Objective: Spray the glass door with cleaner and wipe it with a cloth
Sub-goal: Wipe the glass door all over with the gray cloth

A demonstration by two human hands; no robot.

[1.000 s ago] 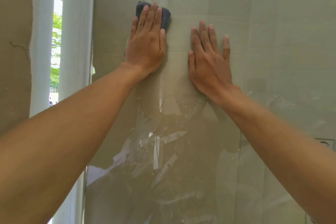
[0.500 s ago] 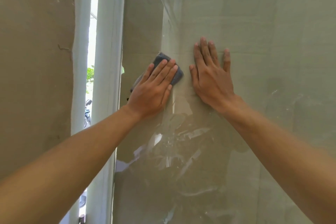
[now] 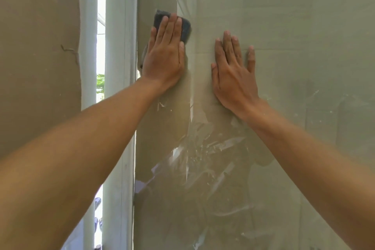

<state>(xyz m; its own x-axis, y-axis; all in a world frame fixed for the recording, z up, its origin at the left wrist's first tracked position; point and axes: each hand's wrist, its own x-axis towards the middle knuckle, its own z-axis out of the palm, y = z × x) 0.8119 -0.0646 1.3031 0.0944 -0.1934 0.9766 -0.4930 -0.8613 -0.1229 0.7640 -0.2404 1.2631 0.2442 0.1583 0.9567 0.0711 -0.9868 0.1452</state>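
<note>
- Head view: faces a tall, clear glass door (image 3: 294, 26) with pale beige tiles behind it and streaky, smeared reflections across its lower half.
- Presses a dark grey folded cloth (image 3: 185, 26) flat against the glass with the left hand (image 3: 164, 57), close to the door's left edge and high in the view.
- Lays the left fingers (image 3: 171, 26) straight and close together over the cloth, released rather than curled; leaves the cloth's top corners showing above the fingertips.
- Rests the right hand (image 3: 233, 75) flat on bare glass just right of the left hand, apart from it, with fingers straight and slightly spread, grasping nothing.
- Stretches both bare forearms up from the lower corners.
- Shows a white upright frame (image 3: 119, 46) just left of the glass edge, then a narrow bright gap (image 3: 100, 6) with green leaves (image 3: 100, 83), then a rough tan wall (image 3: 36, 67) at far left.
</note>
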